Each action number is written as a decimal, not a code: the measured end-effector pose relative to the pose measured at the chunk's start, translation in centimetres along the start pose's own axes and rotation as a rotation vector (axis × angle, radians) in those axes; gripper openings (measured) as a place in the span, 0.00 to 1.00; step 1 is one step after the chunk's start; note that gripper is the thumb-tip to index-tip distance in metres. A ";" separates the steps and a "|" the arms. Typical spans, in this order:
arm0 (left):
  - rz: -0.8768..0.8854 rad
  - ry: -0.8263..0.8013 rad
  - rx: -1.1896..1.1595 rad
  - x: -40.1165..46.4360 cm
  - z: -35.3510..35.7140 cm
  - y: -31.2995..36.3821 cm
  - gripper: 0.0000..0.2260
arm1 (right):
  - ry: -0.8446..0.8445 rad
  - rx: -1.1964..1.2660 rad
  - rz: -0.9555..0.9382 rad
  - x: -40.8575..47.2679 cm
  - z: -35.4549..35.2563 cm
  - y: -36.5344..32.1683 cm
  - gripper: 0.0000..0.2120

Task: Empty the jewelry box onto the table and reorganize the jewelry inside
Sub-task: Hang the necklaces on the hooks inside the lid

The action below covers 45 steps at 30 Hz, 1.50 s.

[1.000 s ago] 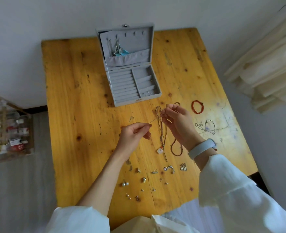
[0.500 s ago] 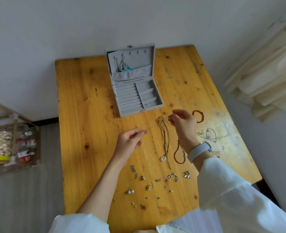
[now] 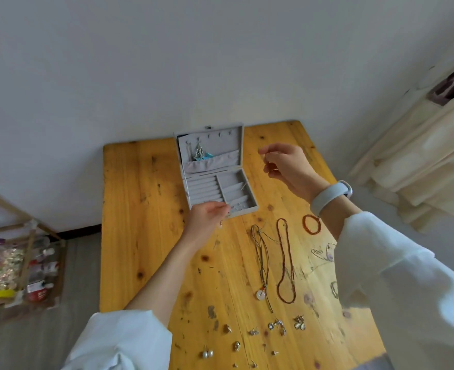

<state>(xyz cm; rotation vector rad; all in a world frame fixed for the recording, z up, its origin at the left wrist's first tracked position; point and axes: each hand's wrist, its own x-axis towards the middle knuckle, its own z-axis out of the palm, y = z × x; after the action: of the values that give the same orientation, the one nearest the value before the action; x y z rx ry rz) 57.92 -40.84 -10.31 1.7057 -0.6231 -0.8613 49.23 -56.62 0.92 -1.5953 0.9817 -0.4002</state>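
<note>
Box (image 3: 222, 193) sat open at the far middle of the table (image 3: 140, 222), lid upright near the wall. Lid pocket held some silver pieces and something turquoise (image 3: 200, 155). Tray compartments looked mostly bare; a few small bits in the front right slots, too small to identify.

Left hand (image 3: 207, 217) was over the box's front edge, fingers pinched together on something small, with a tiny pendant-like bit hanging just below the fingertips. Right hand (image 3: 284, 166) was raised to the right of the lid, thumb and forefinger pinched; couldn't make out what was between them, possibly a thin chain. Grey wristband (image 3: 330, 197) on that wrist, white sleeves on both arms.

On the table, near the box:
- cord necklace (image 3: 263, 265) with a pale round pendant, laid lengthwise
- red bead necklace (image 3: 284, 263) just to its right, apart from it
- red bead bracelet (image 3: 312, 224) further right, partly behind the right arm
- thin silver chain (image 3: 323, 253) at the right sleeve, partly hidden

Near edge: scattered earrings (image 3: 275, 325) in rough rows, including a pearl pair (image 3: 207, 354).

Wooden rack (image 3: 15, 265) with bottles stood on the floor to the left.
</note>
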 end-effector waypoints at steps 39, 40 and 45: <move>0.600 0.911 0.614 20.9 -2.1 -1.4 0.07 | -0.283 -0.334 -0.650 21.2 5.7 3.5 0.08; 0.581 0.811 0.516 20.8 -2.1 -1.0 0.07 | -0.273 -0.308 -0.657 21.3 5.9 3.8 0.09; 0.420 0.572 0.323 20.9 -0.7 -0.5 0.10 | -0.282 -0.239 -0.661 21.1 6.3 4.8 0.09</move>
<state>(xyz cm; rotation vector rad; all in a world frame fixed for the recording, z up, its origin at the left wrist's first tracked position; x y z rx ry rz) 71.04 -56.21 -15.58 1.8961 -0.7075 0.0385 64.43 -68.69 -10.52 -2.1157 0.2724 -0.4973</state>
